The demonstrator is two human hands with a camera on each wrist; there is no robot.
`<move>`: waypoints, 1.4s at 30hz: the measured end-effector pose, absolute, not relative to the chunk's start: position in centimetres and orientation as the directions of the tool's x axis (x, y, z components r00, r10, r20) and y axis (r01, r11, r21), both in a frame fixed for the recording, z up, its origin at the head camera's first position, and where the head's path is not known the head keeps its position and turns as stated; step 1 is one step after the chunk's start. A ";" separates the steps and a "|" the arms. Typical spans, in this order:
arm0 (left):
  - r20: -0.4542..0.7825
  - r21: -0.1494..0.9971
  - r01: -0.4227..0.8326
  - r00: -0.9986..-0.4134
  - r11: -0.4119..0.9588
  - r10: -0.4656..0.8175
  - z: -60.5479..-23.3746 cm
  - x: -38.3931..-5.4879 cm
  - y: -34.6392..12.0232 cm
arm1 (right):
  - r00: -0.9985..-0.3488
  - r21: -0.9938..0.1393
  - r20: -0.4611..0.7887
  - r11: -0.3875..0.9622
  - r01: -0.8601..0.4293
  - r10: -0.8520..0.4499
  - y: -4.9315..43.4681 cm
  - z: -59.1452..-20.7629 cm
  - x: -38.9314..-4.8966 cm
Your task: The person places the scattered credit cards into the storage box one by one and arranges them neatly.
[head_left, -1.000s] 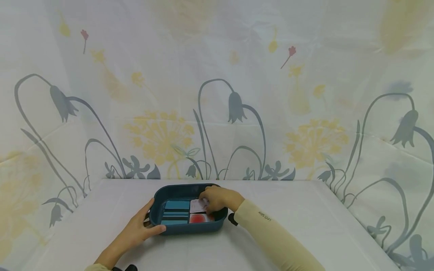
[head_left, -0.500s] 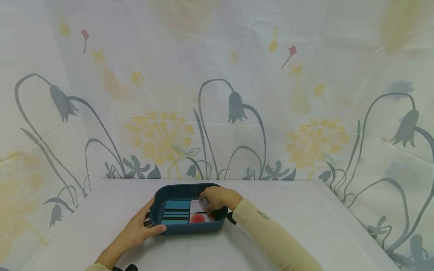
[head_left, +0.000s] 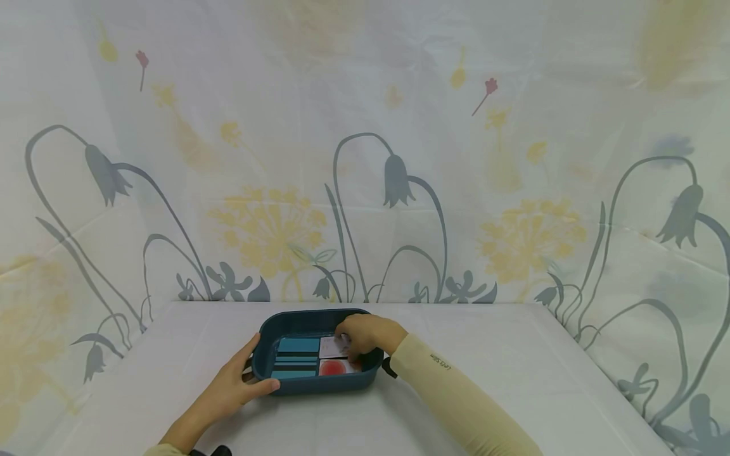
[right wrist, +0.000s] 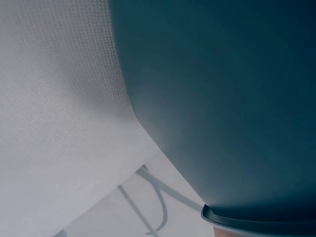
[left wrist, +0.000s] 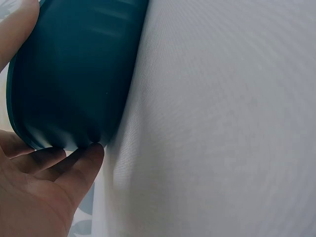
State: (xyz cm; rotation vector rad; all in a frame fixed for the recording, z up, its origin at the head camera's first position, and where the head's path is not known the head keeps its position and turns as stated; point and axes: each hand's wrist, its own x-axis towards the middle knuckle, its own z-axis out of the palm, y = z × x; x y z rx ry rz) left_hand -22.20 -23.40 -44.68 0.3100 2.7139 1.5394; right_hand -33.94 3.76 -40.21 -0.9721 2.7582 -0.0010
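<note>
A dark teal, round-cornered tray point(head_left: 319, 383) stands on the white table. My left hand point(head_left: 234, 377) holds its left end, with the thumb on the near wall and the fingers round the end; in the left wrist view, fingertips point(left wrist: 91, 153) press the tray's outside. My right hand point(head_left: 365, 335) reaches over the right part, its fingers bent down inside. Beneath them lies a whitish card point(head_left: 329, 347), partly covered. In front of it is a white card with a red blot point(head_left: 332, 367). I cannot tell whether the right fingers pinch a card.
Flat blue panels point(head_left: 298, 345) with dark stripes fill the tray's left half. The white tabletop point(head_left: 485, 354) extends around the tray, and a flower-printed cloth point(head_left: 365, 221) hangs behind its far edge. In the right wrist view the tray's outer wall point(right wrist: 222, 108) fills most of the picture.
Almost nothing differs: the right forearm has shifted very slightly to the left, while its fingers stay in the same spot. The left hand and tray have not moved.
</note>
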 end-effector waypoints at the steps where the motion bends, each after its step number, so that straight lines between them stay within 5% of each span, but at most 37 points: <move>1: 0.091 0.851 0.167 -0.981 0.497 0.173 -44.7 -22.2 -23.4 | -0.757 -0.068 -0.205 0.781 -0.621 -0.620 3.8 -40.2 -33.9; 30: 0.070 0.848 0.142 -0.985 0.510 0.157 -44.5 -22.1 -23.2 | -0.757 -0.038 -0.189 0.775 -0.631 -0.626 3.9 -40.4 -33.8; 42: 0.075 0.849 0.147 -0.984 0.508 0.159 -44.6 -22.2 -23.3 | -0.730 -0.142 -0.171 0.750 -0.646 -0.661 4.2 -40.2 -34.2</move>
